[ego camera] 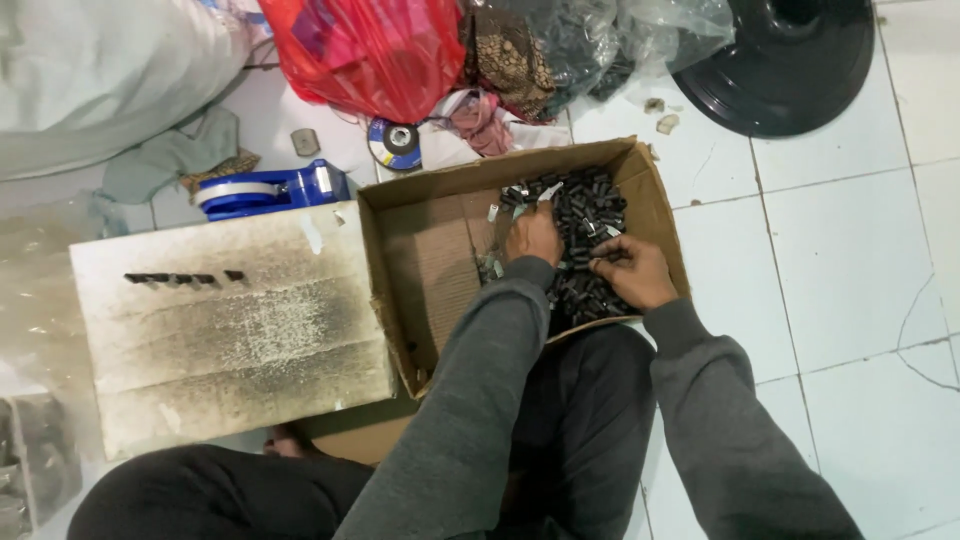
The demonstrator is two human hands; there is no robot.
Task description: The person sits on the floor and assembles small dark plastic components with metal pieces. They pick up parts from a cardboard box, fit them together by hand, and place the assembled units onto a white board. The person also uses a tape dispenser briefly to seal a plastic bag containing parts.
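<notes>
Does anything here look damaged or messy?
Yes. The white board left of the box is smeared with dark grime, the floor tile at right is cracked, and bags and rags lie heaped behind.

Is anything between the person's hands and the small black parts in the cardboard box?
Nothing visible. Both hands are already inside the open cardboard box: the left hand rests at the edge of the heap of small black parts, and the right hand lies on it, fingers among the pieces.
</notes>
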